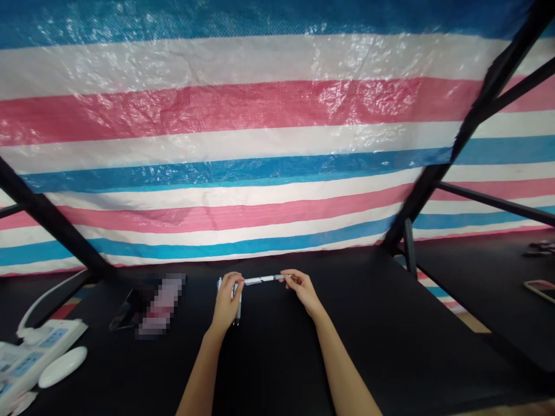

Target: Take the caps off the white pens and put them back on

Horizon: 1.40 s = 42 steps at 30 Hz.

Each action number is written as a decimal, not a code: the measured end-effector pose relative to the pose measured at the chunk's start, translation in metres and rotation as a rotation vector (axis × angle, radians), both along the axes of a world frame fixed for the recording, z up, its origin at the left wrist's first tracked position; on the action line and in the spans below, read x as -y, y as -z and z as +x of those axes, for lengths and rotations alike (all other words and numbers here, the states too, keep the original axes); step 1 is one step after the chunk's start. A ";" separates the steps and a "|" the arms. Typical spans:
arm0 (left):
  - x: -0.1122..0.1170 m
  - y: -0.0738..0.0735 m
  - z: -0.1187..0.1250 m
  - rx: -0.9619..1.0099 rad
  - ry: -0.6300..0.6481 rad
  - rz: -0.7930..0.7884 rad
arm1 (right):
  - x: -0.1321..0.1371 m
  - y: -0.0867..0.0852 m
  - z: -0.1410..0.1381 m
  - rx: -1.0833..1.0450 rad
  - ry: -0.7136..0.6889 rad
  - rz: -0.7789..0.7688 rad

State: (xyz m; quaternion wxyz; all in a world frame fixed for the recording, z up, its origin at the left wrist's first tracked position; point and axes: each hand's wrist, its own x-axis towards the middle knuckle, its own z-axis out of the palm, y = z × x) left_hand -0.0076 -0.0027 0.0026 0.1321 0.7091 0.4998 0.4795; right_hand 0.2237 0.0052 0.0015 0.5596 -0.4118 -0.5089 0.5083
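Both my hands are over the middle of a black table (390,335). A white pen (262,280) lies level between them: my left hand (228,303) pinches one end and my right hand (299,289) pinches the other with its fingertips. My left hand also grips a few more white pens (238,312), which point down towards the table.
A striped red, white and blue tarp (260,144) hangs behind the table, crossed by black frame bars (437,173). At the left edge lie a white power strip (34,349) and a white oval object (63,365). A dark flat object (125,315) sits near the pixelated patch. A phone (541,289) lies far right.
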 end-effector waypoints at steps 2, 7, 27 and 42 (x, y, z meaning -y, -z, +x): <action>-0.001 0.001 -0.001 -0.008 -0.003 -0.007 | 0.001 -0.001 -0.001 0.004 0.004 -0.002; 0.000 0.002 -0.002 -0.028 -0.018 -0.037 | 0.004 -0.002 -0.003 0.011 -0.004 -0.009; -0.003 0.003 -0.004 0.009 0.008 -0.063 | 0.000 0.008 -0.002 0.010 0.014 -0.020; -0.011 0.008 -0.020 0.190 -0.101 -0.102 | -0.004 0.007 0.003 -0.034 0.238 -0.034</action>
